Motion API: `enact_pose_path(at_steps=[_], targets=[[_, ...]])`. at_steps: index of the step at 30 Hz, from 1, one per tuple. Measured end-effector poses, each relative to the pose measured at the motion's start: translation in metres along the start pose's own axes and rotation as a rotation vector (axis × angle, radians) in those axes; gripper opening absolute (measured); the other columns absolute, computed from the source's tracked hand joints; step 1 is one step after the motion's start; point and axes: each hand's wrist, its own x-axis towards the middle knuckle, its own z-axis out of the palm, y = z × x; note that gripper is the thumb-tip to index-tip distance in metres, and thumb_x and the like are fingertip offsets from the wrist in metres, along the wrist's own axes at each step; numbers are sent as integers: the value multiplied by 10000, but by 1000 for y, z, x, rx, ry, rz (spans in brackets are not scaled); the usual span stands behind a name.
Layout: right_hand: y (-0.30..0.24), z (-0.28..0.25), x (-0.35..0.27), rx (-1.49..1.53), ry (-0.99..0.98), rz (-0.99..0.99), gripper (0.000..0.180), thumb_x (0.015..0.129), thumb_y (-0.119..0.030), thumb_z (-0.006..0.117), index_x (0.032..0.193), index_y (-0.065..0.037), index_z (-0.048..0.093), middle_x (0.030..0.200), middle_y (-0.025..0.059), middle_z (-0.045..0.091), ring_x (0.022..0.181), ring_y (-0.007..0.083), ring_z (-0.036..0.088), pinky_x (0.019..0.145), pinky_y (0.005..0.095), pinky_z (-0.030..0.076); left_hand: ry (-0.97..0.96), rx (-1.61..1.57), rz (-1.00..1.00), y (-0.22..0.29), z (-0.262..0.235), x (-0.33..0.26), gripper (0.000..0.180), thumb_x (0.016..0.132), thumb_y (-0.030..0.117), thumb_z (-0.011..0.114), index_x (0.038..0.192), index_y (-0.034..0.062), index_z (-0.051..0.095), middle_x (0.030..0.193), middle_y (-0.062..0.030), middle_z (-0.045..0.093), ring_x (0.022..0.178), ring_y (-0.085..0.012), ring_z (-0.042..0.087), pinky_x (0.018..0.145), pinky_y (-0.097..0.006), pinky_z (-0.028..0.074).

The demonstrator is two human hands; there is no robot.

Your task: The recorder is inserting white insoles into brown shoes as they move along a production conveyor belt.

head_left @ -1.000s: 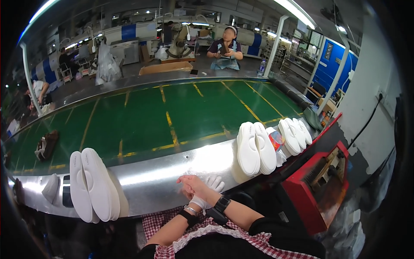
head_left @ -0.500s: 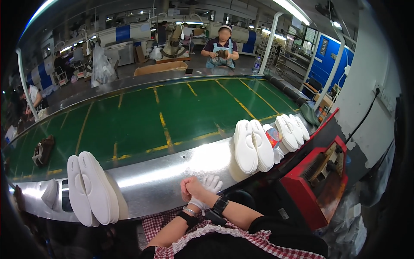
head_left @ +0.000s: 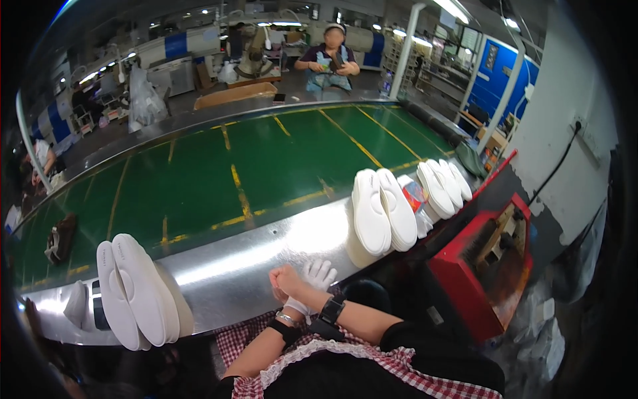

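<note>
My forearms cross at the wrists in front of the metal ledge [head_left: 266,253]. My left hand [head_left: 319,275], in a white glove, points away from me with its fingers apart and holds nothing. Bare and curled into a fist, my right hand [head_left: 286,282] rests across the left wrist; I see nothing in it. White shoe soles [head_left: 136,292] lie side by side on the ledge to the left. Another white pair [head_left: 383,211] sits to the right, apart from my hands, with further white soles [head_left: 442,188] beyond it.
A green conveyor belt [head_left: 199,176] with yellow lines runs beyond the ledge. A brown shoe [head_left: 61,238] sits on it at far left. A red machine [head_left: 478,266] with a brush stands at right. Across the belt, a person [head_left: 330,60] holds a dark shoe.
The view has shifted slightly, so the belt and soles appear a little higher and further left. My wrists stay crossed. The person across the belt has moved their hands apart.
</note>
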Motion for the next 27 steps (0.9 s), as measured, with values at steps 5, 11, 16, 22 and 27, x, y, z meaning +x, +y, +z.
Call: enact_pose_path(at_steps=[5, 11, 16, 22, 27], targets=[[-31, -69, -28, -291, 178, -407, 313, 734, -19, 533, 1047, -41, 527, 926, 92, 583, 838, 197, 573, 757, 323, 460, 35, -180, -157, 3, -29, 6, 519, 728, 339, 577, 1139, 34, 494, 1069, -164, 539, 1043, -341, 490, 956, -438, 343], [-56, -253, -71, -1013, 1044, -208, 357, 714, -82, 670, 1033, -11, 528, 999, 148, 552, 967, 313, 539, 830, 376, 436, 82, -396, -517, -1, -50, 100, 543, 756, 412, 612, 1090, -4, 510, 999, -200, 589, 908, -339, 583, 803, -419, 459], [-27, -312, -97, -1111, 994, 210, 507, 709, -288, 716, 1071, 8, 519, 1076, 187, 551, 1038, 339, 517, 873, 403, 419, -237, -280, -808, 8, -32, 178, 672, 737, 608, 541, 1025, 1, 561, 906, -187, 634, 832, -334, 634, 707, -401, 504], [-11, -319, -94, -1210, 860, 209, 522, 664, -281, 734, 1063, 0, 549, 1016, 172, 576, 995, 320, 539, 852, 409, 431, -398, -221, -817, 17, -35, 198, 546, 715, 553, 595, 904, 42, 632, 832, -157, 654, 803, -295, 649, 692, -390, 509], [-3, -318, -90, -1228, 1134, -143, 431, 643, -151, 736, 1016, -14, 569, 896, 145, 585, 889, 309, 571, 785, 407, 458, -134, -119, -756, 27, -37, 199, 357, 733, 396, 664, 798, 50, 611, 723, -123, 642, 695, -259, 653, 603, -371, 518]])
